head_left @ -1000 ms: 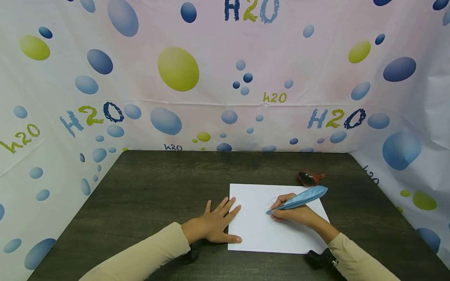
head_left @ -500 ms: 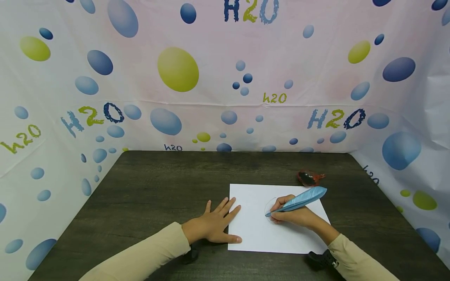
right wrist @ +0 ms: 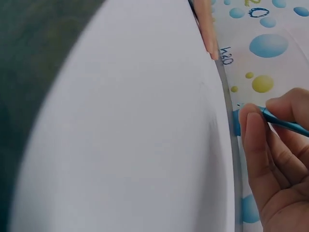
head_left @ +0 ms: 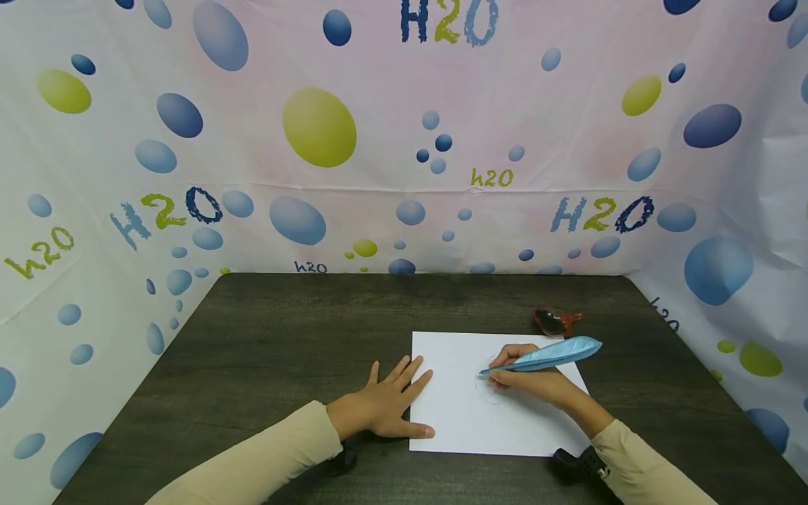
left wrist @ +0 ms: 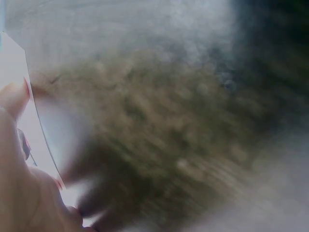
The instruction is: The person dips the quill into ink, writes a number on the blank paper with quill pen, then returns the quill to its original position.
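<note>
A white sheet of paper [head_left: 449,410] lies on the dark table. My left hand [head_left: 391,407] rests on its left edge with spread, straight fingers; part of that hand [left wrist: 21,179] shows in the left wrist view. My right hand [head_left: 536,379] pinches a light-blue feather-shaped pen [head_left: 558,354] between thumb and fingers, its tip at the paper. A faint, thin round line [head_left: 477,393] is on the sheet beside the tip, partly hidden by the right hand. In the right wrist view, fingers [right wrist: 258,145] grip the pen's blue shaft [right wrist: 287,124].
A small red-and-black object [head_left: 557,320] lies just beyond the paper's far right edge; its kind is unclear. The dark wooden table [head_left: 303,330] is backed by a white curtain [head_left: 379,91] printed with bubbles. Dark bands sit near both wrists.
The pen tip has moved up along the left side of the round line, and the feather end has swung to the right. My left hand has stayed in place on the paper.
</note>
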Demonstrator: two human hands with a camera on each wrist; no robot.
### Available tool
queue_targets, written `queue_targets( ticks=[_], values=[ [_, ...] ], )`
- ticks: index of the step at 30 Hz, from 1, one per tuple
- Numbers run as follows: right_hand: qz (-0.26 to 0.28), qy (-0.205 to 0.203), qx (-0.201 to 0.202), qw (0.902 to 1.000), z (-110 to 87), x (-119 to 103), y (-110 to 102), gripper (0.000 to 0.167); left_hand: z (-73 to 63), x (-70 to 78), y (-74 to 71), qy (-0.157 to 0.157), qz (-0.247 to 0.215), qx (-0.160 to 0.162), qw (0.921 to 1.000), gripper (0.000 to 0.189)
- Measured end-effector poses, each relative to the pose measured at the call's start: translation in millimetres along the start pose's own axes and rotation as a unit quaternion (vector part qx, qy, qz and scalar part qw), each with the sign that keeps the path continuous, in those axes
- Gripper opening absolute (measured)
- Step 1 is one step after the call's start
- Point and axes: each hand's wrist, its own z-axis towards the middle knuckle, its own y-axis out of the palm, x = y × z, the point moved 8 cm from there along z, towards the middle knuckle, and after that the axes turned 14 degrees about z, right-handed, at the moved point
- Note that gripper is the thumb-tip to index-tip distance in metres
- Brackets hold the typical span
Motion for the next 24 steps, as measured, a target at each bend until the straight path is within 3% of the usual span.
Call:
queue_targets(
  ticks=[9, 24],
  values=[
    [0.002, -0.002, 0.037, 0.9993, -1.7, -10, -21, 0.030, 1.1, -0.4, 2.3, -0.002, 0.004, 0.001, 1.0000, 0.093],
    [-0.002, -0.009, 0.144, 0.9895, -11.6, -20, -64, 0.038, 0.5, -0.9, 0.4, -0.002, 0.002, 0.003, 1.0000, 0.093]
  ],
)
